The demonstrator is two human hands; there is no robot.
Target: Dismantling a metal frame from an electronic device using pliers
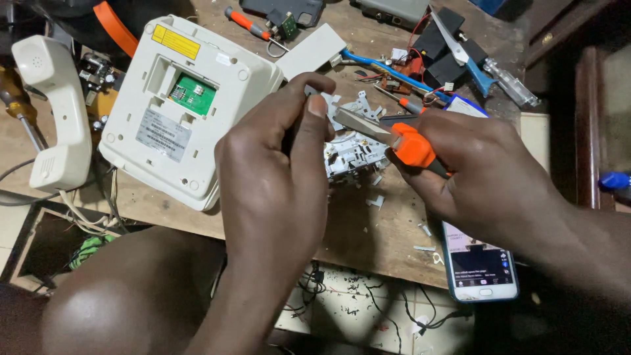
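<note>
The workbench is crowded; its near edge runs across the lower middle of the frame, and the only bare wood lies just below the two hands at centre.

The left hand pinches a small dark part between thumb and fingers, mostly hidden by them. The right hand is wrapped round the orange handle of a cutter. Its one grey blade has its long axis slanting from the handle at centre right up-left toward the left fingertips. Just behind the blade sits a white plastic mechanism, with white chips scattered below it.

One upturned white telephone base fills the upper left, one handset at the left edge. One smartphone overhangs the near edge at lower right. Two screwdrivers lie at the top, one orange-handled, one clear-handled.
</note>
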